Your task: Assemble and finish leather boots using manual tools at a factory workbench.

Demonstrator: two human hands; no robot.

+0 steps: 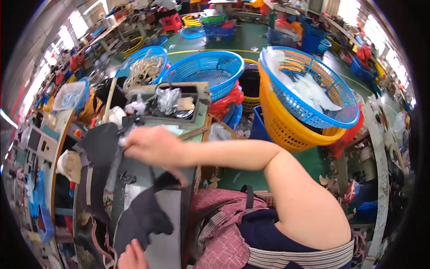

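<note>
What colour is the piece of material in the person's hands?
Black fabric piece, seen best in the head view.

blue baskets: 3 | yellow basket: 1 | hands: 2

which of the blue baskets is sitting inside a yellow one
The blue basket on the right, holding white pieces: it is nested in the big yellow basket. The other blue baskets sit on their own.

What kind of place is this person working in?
Probably a small garment or shoe-part workshop: the right hand and left hand handle black cut fabric pieces at a worktable, beside stacked blue plastic baskets.
</note>
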